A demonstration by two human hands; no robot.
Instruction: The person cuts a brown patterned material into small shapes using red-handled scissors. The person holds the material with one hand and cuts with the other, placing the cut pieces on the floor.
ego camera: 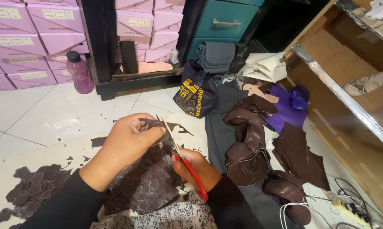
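Brown leather sheet [151, 186], flower outlines, gripped by left hand [130, 144]; right hand [195, 167] grips red scissors [187, 163].

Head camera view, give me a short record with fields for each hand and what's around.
left hand: grips edge of brown leather sheet marked with flower outlines
right hand: holds red-handled scissors, blades open at the sheet's edge
lower left: pile of cut flower shapes
right: heap of brown leather strips
behind: pink bottle, dark bag
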